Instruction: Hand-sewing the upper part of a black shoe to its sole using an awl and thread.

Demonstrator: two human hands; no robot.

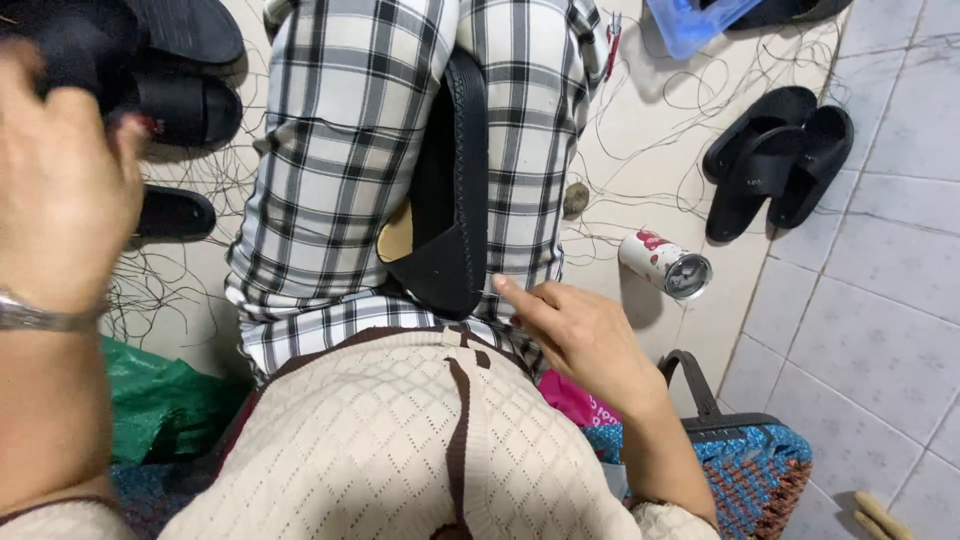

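Head view looked down on a seated person in black-and-white plaid trousers [340,150] and a cream knitted top with a brown stripe [420,440]. Between the knees a black slipper upper with a stitched edge and a tan inner patch [450,190] was wedged upright, its pointed end down near the lap. The right hand [580,335] lay on the right thigh just beside that slipper piece, the forefinger stretched out toward its lower edge, the other fingers curled loosely; it gripped nothing, and whether the fingertip touched the slipper I could not tell. The left hand [60,190] was raised close to the camera and blurred, a metal watch band [40,318] on the wrist; its fingers seemed bent toward a black sandal [80,50] in the pile at upper left, but I could not tell if they held it. On the pale tiled floor [880,300] lay a pair of black sandals [775,160], a tipped white-and-red can [665,265], loose dark threads [680,90], a green plastic bag [160,400] and a blue woven basket with a black handle [750,460].
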